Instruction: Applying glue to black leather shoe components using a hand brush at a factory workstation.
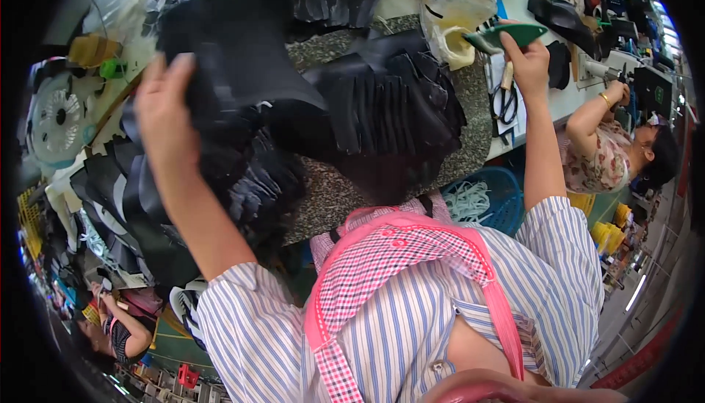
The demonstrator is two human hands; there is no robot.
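Note:
My left hand (167, 109), smeared by motion, is raised at the left edge of a large black leather-like piece (231, 43). Whether its fingers grip the piece is not clear. My right hand (529, 65), farther right, closes its thumb and fingers on a green flat, pointed piece (523, 34) of unclear kind. Between my hands, a fanned stack of black cut pieces (382, 106) lies on a speckled stone slab (323, 196). More black pieces (261, 175) are piled below my left hand.
Black-handled scissors (505, 104) lie right of the slab, near a cloudy plastic bag (457, 14). A blue basket (507, 190) holds pale strips. At far left stands a fan (59, 120). Other people sit at right (606, 146) and lower left (125, 333).

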